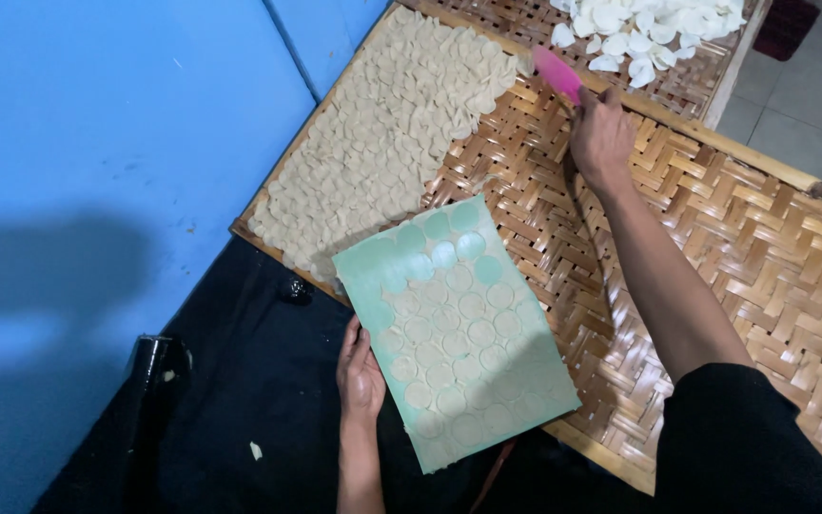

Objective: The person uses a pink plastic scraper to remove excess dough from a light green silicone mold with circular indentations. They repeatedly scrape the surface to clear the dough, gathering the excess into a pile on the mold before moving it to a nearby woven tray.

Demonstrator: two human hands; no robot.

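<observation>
Board [516, 376] pale mint green, rows of beige discs [459, 333] on it. Scraper [557, 74] hot pink. Tray [744, 257] golden-brown herringbone weave. Dough rounds [382, 143] tan, overlapping like scales. Chips [649, 29] white. Wall [97, 143] bright blue. Sleeve [753, 438] black.

A blue wall [97, 143] stands at left, with pale floor tiles [801, 105] at upper right.
</observation>
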